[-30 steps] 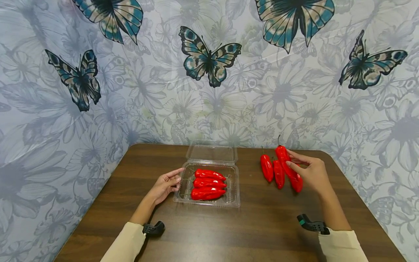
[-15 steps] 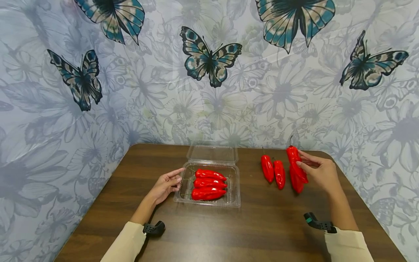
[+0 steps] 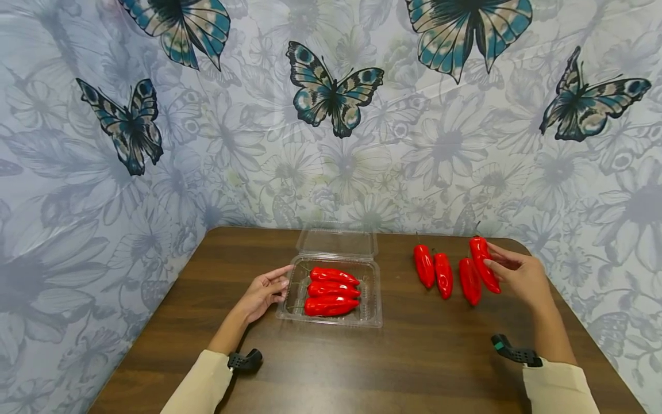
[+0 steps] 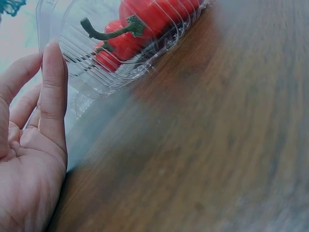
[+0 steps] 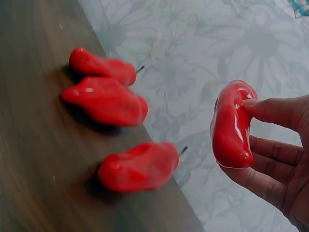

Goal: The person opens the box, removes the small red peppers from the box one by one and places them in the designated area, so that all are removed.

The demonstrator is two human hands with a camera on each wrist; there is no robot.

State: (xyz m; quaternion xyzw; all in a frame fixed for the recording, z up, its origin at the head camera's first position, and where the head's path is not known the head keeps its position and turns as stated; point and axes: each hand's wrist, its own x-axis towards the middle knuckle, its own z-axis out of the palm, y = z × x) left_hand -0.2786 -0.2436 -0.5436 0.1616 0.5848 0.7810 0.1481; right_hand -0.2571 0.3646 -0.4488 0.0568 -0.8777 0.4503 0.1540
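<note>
A clear plastic container (image 3: 370,299) sits on the desk (image 3: 362,368), its lid (image 3: 337,241) folded back; inside, three red peppers (image 3: 333,289) lie side by side, stems leftward. The left hand (image 3: 264,294) touches its left side, fingers extended. Well apart, the right hand (image 3: 524,279) pinches another pepper (image 3: 485,264) near three loose peppers (image 3: 443,276) on the brown wood-grain surface. Behind hangs a pale floral backdrop (image 3: 341,178) with teal butterflies (image 3: 333,95).
</note>
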